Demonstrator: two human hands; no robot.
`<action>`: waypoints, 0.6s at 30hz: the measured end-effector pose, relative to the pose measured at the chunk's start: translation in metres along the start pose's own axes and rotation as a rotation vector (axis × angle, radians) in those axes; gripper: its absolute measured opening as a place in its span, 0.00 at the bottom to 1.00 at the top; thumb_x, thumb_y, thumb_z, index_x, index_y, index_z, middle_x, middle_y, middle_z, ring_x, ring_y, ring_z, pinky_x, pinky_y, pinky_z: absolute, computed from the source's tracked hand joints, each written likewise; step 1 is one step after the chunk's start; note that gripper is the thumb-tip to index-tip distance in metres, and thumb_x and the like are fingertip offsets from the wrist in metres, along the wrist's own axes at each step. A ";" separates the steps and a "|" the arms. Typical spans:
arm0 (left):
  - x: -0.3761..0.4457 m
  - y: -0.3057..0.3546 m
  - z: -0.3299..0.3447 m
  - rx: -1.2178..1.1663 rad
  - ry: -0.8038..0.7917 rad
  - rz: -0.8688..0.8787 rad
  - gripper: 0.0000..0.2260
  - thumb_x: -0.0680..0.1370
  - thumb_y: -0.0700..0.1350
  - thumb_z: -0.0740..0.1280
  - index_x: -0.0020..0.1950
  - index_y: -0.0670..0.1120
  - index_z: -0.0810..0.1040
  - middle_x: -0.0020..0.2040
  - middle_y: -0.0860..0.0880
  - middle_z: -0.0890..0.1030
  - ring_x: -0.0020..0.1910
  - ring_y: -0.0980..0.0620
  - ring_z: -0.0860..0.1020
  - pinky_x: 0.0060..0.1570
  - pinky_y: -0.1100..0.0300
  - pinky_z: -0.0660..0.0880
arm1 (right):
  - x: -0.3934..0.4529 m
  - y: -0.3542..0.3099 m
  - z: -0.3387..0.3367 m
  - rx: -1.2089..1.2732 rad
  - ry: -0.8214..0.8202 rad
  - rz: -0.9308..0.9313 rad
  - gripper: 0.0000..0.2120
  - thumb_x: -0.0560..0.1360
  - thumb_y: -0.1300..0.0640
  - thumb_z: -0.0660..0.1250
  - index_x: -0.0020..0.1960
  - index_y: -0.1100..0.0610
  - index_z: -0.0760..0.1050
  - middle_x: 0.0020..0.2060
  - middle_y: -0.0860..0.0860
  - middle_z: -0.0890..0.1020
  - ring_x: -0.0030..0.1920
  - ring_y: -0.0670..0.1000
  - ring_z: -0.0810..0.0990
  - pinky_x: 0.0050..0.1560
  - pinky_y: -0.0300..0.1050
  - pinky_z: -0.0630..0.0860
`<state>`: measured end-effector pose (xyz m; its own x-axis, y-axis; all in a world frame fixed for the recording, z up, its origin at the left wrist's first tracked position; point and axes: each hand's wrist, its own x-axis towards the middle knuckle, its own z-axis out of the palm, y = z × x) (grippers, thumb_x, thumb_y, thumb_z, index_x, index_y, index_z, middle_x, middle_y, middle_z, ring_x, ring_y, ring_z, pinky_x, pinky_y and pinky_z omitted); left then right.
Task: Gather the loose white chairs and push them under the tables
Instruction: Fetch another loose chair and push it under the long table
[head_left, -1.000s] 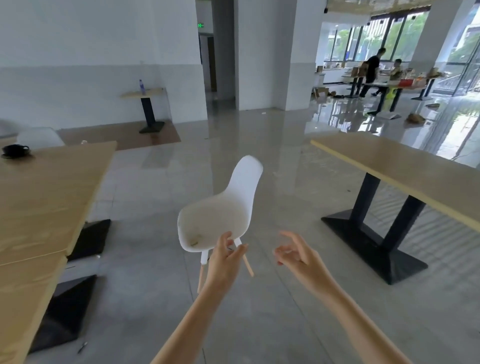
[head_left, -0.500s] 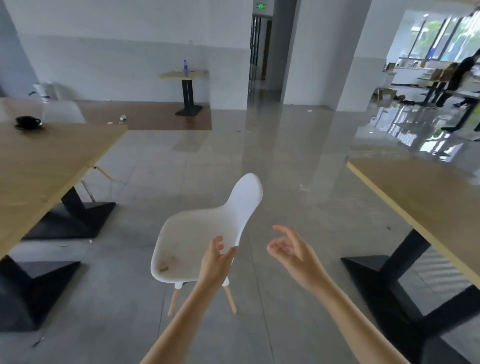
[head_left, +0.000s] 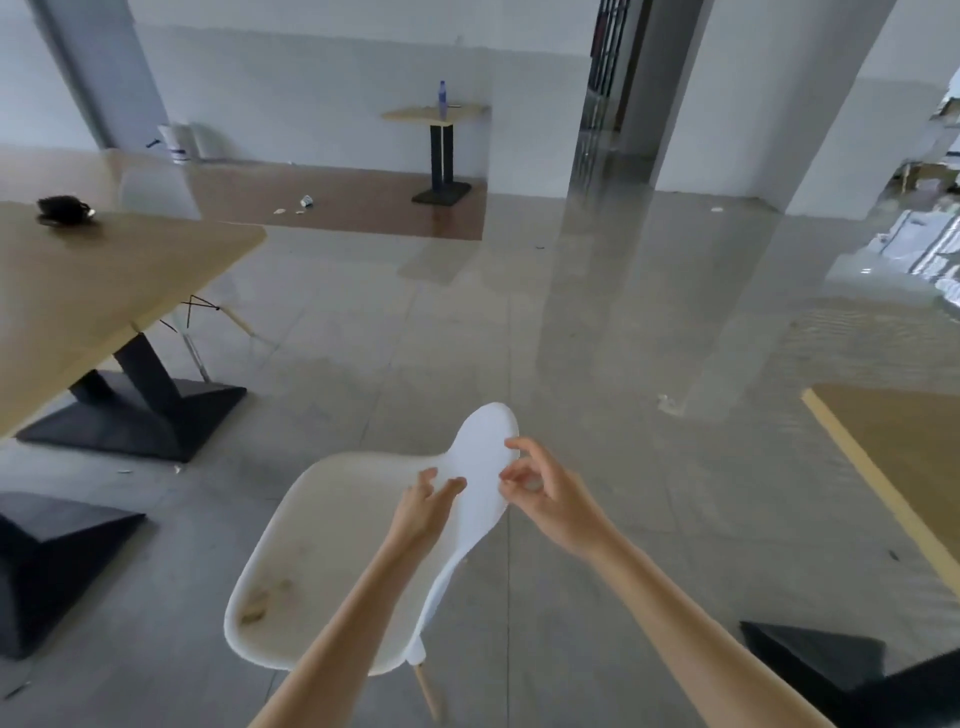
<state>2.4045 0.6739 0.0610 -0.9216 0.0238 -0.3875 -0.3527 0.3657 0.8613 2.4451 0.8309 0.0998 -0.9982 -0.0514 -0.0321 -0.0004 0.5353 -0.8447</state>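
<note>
A white chair (head_left: 332, 551) with wooden legs stands on the grey floor right in front of me, its seat facing left and its backrest to the right. My left hand (head_left: 422, 512) lies against the inner side of the backrest with the fingers apart. Just behind the backrest's edge, my right hand (head_left: 545, 491) hovers with loosely curled fingers that hold nothing. A long wooden table (head_left: 98, 291) runs along the left. The corner of a second wooden table (head_left: 898, 457) shows at the right.
A black cup and saucer (head_left: 63, 209) sit on the left table, and another white chair (head_left: 158, 189) stands at its far end. Black table bases (head_left: 145, 415) rest on the floor left and right. A small table with a bottle (head_left: 441, 111) and a pillar (head_left: 639, 88) stand behind.
I have come closer and turned left. My left hand has slid from the seat rim up to the backrest, and my right hand has come in beside the backrest.
</note>
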 end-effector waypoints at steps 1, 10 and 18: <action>0.011 0.006 0.005 -0.008 0.010 -0.012 0.23 0.80 0.49 0.61 0.72 0.43 0.62 0.71 0.40 0.69 0.70 0.44 0.67 0.69 0.51 0.63 | 0.018 0.004 -0.009 0.000 -0.023 -0.002 0.20 0.77 0.58 0.64 0.67 0.52 0.65 0.50 0.48 0.78 0.48 0.46 0.77 0.53 0.39 0.70; 0.077 0.031 0.041 -0.116 0.159 -0.122 0.17 0.81 0.45 0.57 0.71 0.45 0.65 0.67 0.43 0.74 0.66 0.45 0.71 0.68 0.52 0.64 | 0.151 0.054 -0.035 -0.054 -0.307 -0.084 0.20 0.76 0.59 0.65 0.67 0.53 0.66 0.53 0.53 0.79 0.53 0.50 0.78 0.57 0.44 0.71; 0.092 0.051 0.090 -0.235 0.457 -0.293 0.17 0.81 0.45 0.59 0.69 0.44 0.68 0.68 0.43 0.72 0.66 0.45 0.71 0.66 0.53 0.65 | 0.232 0.082 -0.056 -0.131 -0.639 -0.255 0.21 0.75 0.64 0.65 0.66 0.57 0.67 0.50 0.55 0.81 0.53 0.54 0.79 0.53 0.42 0.71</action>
<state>2.3161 0.7788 0.0395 -0.7381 -0.4698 -0.4842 -0.5815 0.0790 0.8097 2.2106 0.9101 0.0532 -0.7350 -0.6529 -0.1829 -0.2773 0.5357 -0.7976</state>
